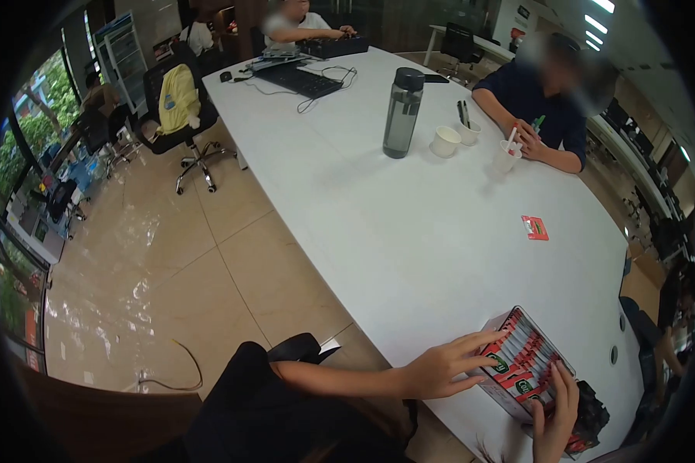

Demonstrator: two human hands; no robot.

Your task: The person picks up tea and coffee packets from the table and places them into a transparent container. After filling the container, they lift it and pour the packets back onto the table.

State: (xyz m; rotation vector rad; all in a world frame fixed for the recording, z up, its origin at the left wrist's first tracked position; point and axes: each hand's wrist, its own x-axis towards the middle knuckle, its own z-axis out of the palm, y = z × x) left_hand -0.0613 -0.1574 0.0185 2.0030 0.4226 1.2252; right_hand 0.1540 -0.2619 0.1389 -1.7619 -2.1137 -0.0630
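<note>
A box (515,312) packed with rows of red and silver sachets (521,351) sits near the table's front edge. My left hand (448,364) reaches in from the left, fingers spread, tips over the box's left rim and the sachets. At the near right side of the box, my right hand (557,409) has its fingers stretched over the sachets and its thumb apart; nothing shows between them. A black crumpled-looking object (592,417) lies right beside the box, partly behind my right hand. Farther up the table lies a single red packet (534,228).
On the white table (347,208) stand a grey bottle (403,116) and several paper cups (445,142). A keyboard (305,79) with cables lies at the far end. One person (548,100) sits at the right with hands at a cup; another person (301,27) sits at the far end.
</note>
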